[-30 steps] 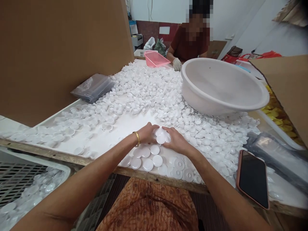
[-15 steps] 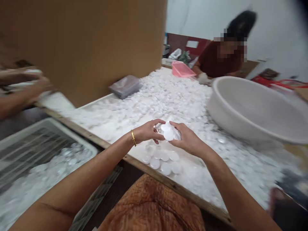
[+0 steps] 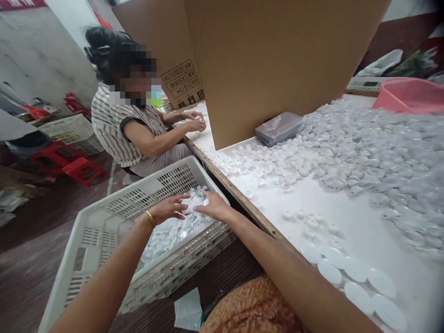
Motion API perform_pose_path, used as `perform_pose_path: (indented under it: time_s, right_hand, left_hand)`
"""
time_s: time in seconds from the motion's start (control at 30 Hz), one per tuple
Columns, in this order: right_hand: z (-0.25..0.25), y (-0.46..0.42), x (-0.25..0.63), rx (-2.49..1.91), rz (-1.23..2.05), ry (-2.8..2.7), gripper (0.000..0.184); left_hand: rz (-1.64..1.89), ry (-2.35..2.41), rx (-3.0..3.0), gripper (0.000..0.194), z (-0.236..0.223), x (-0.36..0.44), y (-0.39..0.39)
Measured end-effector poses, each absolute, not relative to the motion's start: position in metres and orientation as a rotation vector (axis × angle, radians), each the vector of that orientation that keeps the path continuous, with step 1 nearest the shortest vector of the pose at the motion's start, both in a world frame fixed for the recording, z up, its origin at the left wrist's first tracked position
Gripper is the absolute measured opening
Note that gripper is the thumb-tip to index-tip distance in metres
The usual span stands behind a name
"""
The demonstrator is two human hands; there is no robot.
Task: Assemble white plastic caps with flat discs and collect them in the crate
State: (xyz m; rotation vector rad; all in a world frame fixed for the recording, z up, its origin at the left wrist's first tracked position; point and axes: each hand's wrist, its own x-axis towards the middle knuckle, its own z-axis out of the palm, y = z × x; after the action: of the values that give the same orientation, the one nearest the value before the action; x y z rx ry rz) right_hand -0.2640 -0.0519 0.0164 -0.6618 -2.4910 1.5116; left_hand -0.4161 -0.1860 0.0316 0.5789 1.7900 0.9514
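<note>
My left hand (image 3: 170,209), with a gold bangle at the wrist, is over the white plastic crate (image 3: 83,231), its fingers apart. Facing it is my right hand (image 3: 214,206), thumb and fingers also spread. White plastic discs (image 3: 197,201) show between the two hands; whether they are falling or lying on the pile I cannot tell. Below, a heap of similar discs (image 3: 166,238) covers part of the crate's floor. To the right on the table, a small group of flat round discs (image 3: 354,270) lies near the wooden edge.
A large mass of white discs (image 3: 391,152) spreads over the table (image 3: 277,208). Cardboard (image 3: 277,60) stands upright behind a clear plastic box (image 3: 279,128). A pink basket (image 3: 409,95) is at the back right. A co-worker (image 3: 138,125) sits beyond the crate, near red stools (image 3: 65,159).
Both hands have moved left from above the table to over the crate. The cluster of discs held between them is no longer gripped. The view has swung left, showing the co-worker.
</note>
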Motion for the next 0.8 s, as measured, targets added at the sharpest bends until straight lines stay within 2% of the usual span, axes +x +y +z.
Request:
perform_pose_path:
  time_s: [0.13,0.27,0.4,0.47,0.57,0.67,0.8]
  right_hand:
    - [0.011,-0.053,-0.255,-0.712,1.508,-2.467,0.052]
    - [0.034,-0.054,-0.2,-0.692,1.32,-2.378,0.037]
    - [0.051,-0.065,-0.121,-0.613,1.006,-2.228,0.032]
    - [0.053,-0.068,-0.074,-0.737,0.94,-2.197,0.031]
    - [0.049,-0.062,0.006,-1.066,0.838,-2.131,0.029]
    - [0.038,-0.049,0.076,-1.416,0.694,-2.123,0.043]
    - [0.026,-0.038,0.118,-1.502,0.74,-2.337,0.072]
  left_hand:
    - [0.945,1.957,0.457,0.07,0.013,-0.421,-0.192]
    - [0.869,2.07,0.762,0.072,0.024,-0.396,-0.163]
    - [0.752,1.975,1.211,0.055,0.035,-0.328,-0.117]
    - [0.732,1.847,1.471,0.043,0.037,-0.281,-0.1]
    - [0.63,1.603,1.834,0.037,0.037,-0.21,-0.084]
    - [0.447,1.554,2.182,0.042,0.035,-0.164,-0.069]
    - [0.184,1.629,2.342,0.055,0.032,-0.136,-0.05]
